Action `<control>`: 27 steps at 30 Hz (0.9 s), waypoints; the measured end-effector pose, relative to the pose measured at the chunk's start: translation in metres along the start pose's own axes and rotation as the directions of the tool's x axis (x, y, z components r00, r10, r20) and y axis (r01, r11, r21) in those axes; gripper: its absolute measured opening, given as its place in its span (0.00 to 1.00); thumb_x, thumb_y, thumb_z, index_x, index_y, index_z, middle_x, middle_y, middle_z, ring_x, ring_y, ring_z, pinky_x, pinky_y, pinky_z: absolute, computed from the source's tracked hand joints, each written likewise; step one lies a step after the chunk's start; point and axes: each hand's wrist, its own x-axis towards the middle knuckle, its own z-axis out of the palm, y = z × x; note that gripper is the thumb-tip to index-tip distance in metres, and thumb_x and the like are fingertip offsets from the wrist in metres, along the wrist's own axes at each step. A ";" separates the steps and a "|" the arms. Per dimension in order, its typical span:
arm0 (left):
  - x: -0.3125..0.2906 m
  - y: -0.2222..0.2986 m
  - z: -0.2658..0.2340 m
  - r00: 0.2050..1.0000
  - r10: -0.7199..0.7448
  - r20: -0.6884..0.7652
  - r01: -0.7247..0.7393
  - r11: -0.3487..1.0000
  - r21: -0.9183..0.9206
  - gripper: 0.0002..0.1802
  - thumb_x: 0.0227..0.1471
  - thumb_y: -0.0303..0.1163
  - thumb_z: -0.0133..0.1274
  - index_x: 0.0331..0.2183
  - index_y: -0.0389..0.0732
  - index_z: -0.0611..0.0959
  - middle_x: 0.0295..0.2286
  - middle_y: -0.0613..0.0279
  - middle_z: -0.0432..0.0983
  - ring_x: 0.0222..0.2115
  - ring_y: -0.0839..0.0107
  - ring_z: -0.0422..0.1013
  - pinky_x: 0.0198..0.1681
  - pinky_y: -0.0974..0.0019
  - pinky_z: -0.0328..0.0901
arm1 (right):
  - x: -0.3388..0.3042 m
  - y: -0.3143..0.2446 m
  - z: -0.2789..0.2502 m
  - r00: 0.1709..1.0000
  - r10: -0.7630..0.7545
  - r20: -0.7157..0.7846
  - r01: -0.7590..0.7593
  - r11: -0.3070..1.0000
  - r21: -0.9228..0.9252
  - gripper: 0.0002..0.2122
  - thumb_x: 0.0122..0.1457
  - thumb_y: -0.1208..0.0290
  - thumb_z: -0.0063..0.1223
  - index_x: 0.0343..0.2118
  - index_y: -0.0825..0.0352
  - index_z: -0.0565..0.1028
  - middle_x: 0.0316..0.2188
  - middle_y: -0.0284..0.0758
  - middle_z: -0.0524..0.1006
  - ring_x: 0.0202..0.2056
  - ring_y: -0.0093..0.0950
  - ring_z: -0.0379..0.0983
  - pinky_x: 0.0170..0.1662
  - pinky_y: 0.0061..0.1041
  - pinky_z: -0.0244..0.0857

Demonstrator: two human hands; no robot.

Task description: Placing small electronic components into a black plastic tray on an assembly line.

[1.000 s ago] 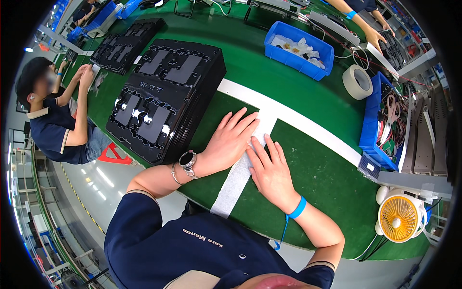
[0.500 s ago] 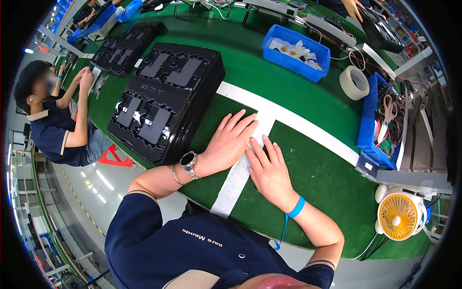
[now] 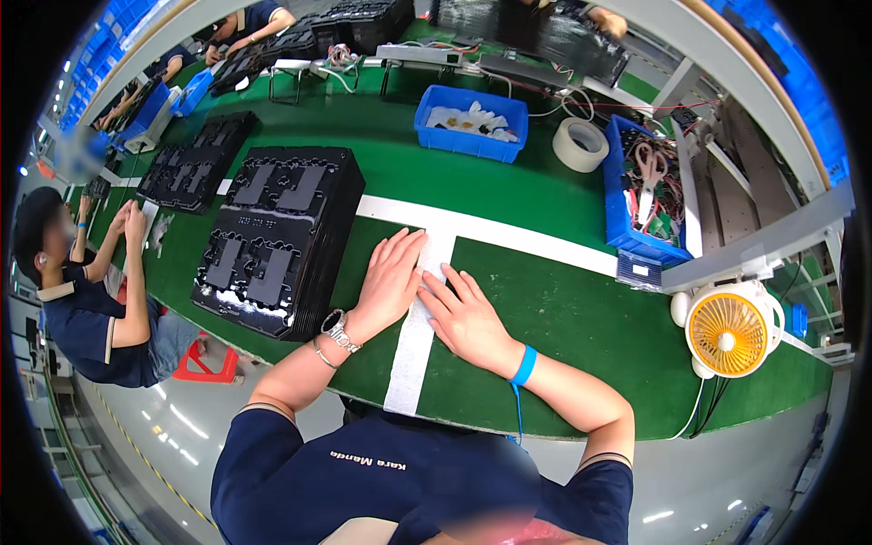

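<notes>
My left hand lies flat on the green table mat, its fingertips at the white strip that runs toward me. A watch and a bangle circle that wrist. My right hand rests palm down on the other side of the strip, fingers stretched, with a blue wrist strap above it. The two hands nearly meet over the strip, and neither holds anything. Left of my left hand stands a stack of black moulded plastic trays.
Further left lie more black trays, beside a seated co-worker. At the back are a blue bin of white pieces and a tape roll. To the right stand a blue bin with scissors and wires and a yellow fan.
The head view has tilted up, showing more of the far side of the table. Both hands stay spread flat at the white strip, with hardly any movement on the mat.
</notes>
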 end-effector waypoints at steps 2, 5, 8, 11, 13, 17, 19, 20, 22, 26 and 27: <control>0.000 -0.005 0.001 0.996 -0.067 -0.061 0.056 0.983 -0.172 0.31 0.62 0.26 0.50 0.65 0.35 0.66 0.64 0.48 0.62 0.66 0.51 0.57 0.69 0.47 0.52 | 0.001 -0.001 -0.003 1.000 0.005 -0.021 -0.004 0.999 0.038 0.25 0.59 0.69 0.59 0.59 0.70 0.72 0.61 0.46 0.70 0.65 0.50 0.60 0.68 0.50 0.54; 0.002 -0.004 -0.002 0.970 -0.184 -0.160 0.105 0.908 -0.406 0.33 0.66 0.31 0.50 0.66 0.32 0.61 0.63 0.43 0.62 0.65 0.49 0.59 0.69 0.53 0.54 | 0.003 0.024 0.001 0.993 0.118 0.000 -0.100 0.839 0.534 0.21 0.62 0.70 0.55 0.58 0.72 0.74 0.55 0.47 0.75 0.61 0.46 0.68 0.66 0.43 0.59; 0.007 -0.006 -0.003 0.948 -0.295 -0.118 0.162 0.767 -0.621 0.36 0.69 0.34 0.48 0.70 0.39 0.54 0.68 0.46 0.54 0.68 0.54 0.55 0.68 0.52 0.55 | -0.002 0.054 -0.018 0.864 0.494 0.096 -0.254 0.264 0.931 0.17 0.69 0.70 0.47 0.58 0.72 0.73 0.51 0.42 0.80 0.48 0.33 0.79 0.53 0.31 0.72; 0.018 -0.007 -0.006 0.935 -0.343 -0.089 0.172 0.658 -0.734 0.37 0.70 0.36 0.46 0.71 0.39 0.51 0.69 0.48 0.51 0.69 0.57 0.53 0.69 0.54 0.54 | -0.013 0.086 -0.026 0.671 0.730 0.130 -0.242 0.050 0.969 0.16 0.71 0.70 0.43 0.57 0.71 0.72 0.48 0.41 0.80 0.45 0.30 0.79 0.49 0.28 0.74; 0.031 -0.003 -0.011 0.922 -0.385 -0.046 0.197 0.568 -0.799 0.38 0.71 0.39 0.46 0.71 0.38 0.50 0.70 0.49 0.50 0.70 0.59 0.52 0.69 0.55 0.53 | -0.018 0.104 -0.032 0.599 0.792 0.122 -0.175 -0.019 0.984 0.19 0.71 0.67 0.43 0.60 0.71 0.67 0.49 0.41 0.78 0.45 0.31 0.79 0.49 0.30 0.75; 0.073 0.004 -0.023 0.868 -0.497 0.002 0.207 0.358 -0.910 0.44 0.68 0.50 0.50 0.71 0.37 0.51 0.70 0.50 0.49 0.70 0.58 0.50 0.70 0.55 0.52 | -0.018 0.131 -0.041 0.535 0.841 0.075 -0.100 -0.025 0.995 0.23 0.73 0.60 0.44 0.61 0.73 0.64 0.52 0.45 0.76 0.48 0.35 0.78 0.51 0.34 0.75; 0.101 0.001 -0.026 0.825 -0.565 0.006 0.189 0.266 -0.945 0.46 0.67 0.51 0.52 0.71 0.37 0.52 0.70 0.50 0.48 0.70 0.57 0.50 0.70 0.54 0.53 | -0.017 0.145 -0.043 0.498 0.864 0.079 -0.079 -0.045 0.996 0.25 0.73 0.58 0.44 0.62 0.74 0.63 0.53 0.46 0.75 0.50 0.37 0.78 0.52 0.36 0.75; 0.116 -0.004 -0.023 0.802 -0.597 -0.005 0.135 0.190 -0.972 0.50 0.64 0.54 0.55 0.71 0.37 0.50 0.71 0.49 0.47 0.71 0.56 0.48 0.70 0.51 0.50 | -0.015 0.153 -0.043 0.478 0.875 0.077 -0.066 -0.052 0.996 0.25 0.73 0.57 0.44 0.62 0.74 0.63 0.54 0.47 0.74 0.50 0.38 0.77 0.53 0.37 0.75; 0.145 -0.007 -0.020 0.752 -0.658 -0.036 0.094 0.161 -0.982 0.53 0.62 0.55 0.57 0.72 0.38 0.49 0.71 0.50 0.46 0.72 0.56 0.45 0.71 0.50 0.47 | -0.009 0.170 -0.045 0.454 0.889 0.068 -0.053 -0.049 0.997 0.30 0.72 0.51 0.46 0.63 0.74 0.61 0.55 0.48 0.73 0.53 0.40 0.76 0.55 0.39 0.74; 0.188 -0.021 -0.015 0.703 -0.710 -0.051 0.117 0.186 -0.976 0.59 0.58 0.59 0.59 0.72 0.36 0.46 0.72 0.46 0.40 0.73 0.56 0.38 0.72 0.47 0.39 | 0.018 0.203 -0.067 0.408 0.913 0.027 -0.020 -0.021 1.000 0.42 0.69 0.42 0.47 0.69 0.78 0.53 0.61 0.52 0.67 0.58 0.44 0.71 0.60 0.41 0.68; 0.196 -0.023 -0.016 0.698 -0.714 -0.052 0.135 0.203 -0.970 0.60 0.58 0.59 0.59 0.71 0.35 0.46 0.72 0.44 0.38 0.73 0.56 0.37 0.72 0.49 0.39 | 0.021 0.213 -0.076 0.477 0.879 0.016 -0.039 0.004 0.999 0.41 0.68 0.40 0.47 0.69 0.74 0.54 0.61 0.48 0.67 0.58 0.42 0.71 0.61 0.42 0.67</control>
